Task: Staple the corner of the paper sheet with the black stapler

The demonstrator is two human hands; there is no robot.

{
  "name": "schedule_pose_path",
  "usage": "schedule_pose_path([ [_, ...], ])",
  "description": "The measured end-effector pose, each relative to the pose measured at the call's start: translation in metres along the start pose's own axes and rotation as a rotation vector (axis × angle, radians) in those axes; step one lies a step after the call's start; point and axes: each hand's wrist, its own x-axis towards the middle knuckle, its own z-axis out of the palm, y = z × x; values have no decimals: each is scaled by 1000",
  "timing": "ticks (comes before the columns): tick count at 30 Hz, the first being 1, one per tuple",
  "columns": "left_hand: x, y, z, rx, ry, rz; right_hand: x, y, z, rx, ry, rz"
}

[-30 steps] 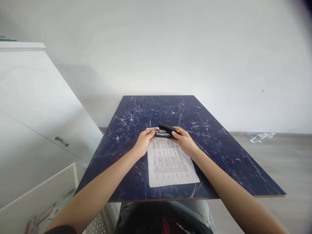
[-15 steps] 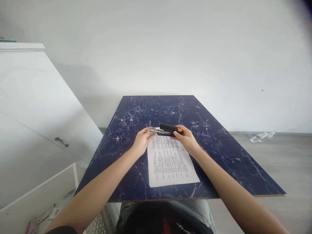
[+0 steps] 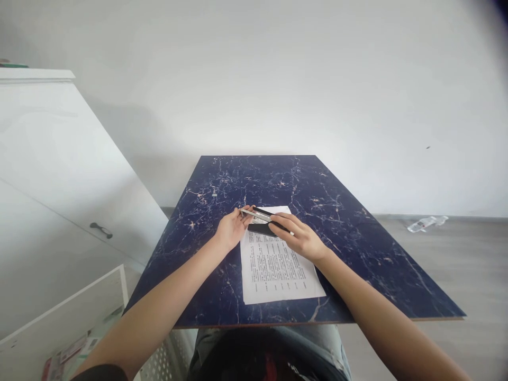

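A black stapler (image 3: 262,228) is spread apart above the top of a printed white sheet (image 3: 278,267), its silver metal rail showing between the dark parts. My right hand (image 3: 296,235) is wrapped round its right end. At the rail's left tip is my left hand (image 3: 234,227), palm turned up, with the fingertips touching the metal. The sheet lies on the blue marbled table (image 3: 262,177), its print running sideways.
To the left stand a white cabinet (image 3: 71,159) with a dark handle and, lower down, an open white bin (image 3: 123,286) with packets inside. A clear plastic item (image 3: 426,224) lies on the floor at right, by the wall.
The stapler has been turned over and tilted, so its rail now slopes down to the right. My right hand has rolled over it, back upward. My left hand's fingers have opened a little.
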Motion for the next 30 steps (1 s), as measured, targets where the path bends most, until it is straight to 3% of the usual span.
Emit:
schedule_pose_path([
  [3,2,-3,-2,38,-15,32,0,-2,0,-17,-16,-4],
  [6,1,-6,-1,126,20,114,5,-7,3,54,126,124],
  [10,-1,-7,-2,222,136,284,9,-6,11,253,319,597],
  [13,1,-4,-9,313,275,470,5,4,16,467,343,955],
  [15,3,-1,-13,340,322,540,0,13,19,579,330,1059],
  [17,4,2,-14,358,289,565,-4,20,21,670,294,1087],
  [21,-3,3,-6,434,108,597,-7,23,24,777,209,1074],
  [27,-22,1,12,675,-81,649,-9,25,27,643,57,1048],
  [30,-29,1,18,770,-188,613,-10,29,24,511,-24,1001],
])
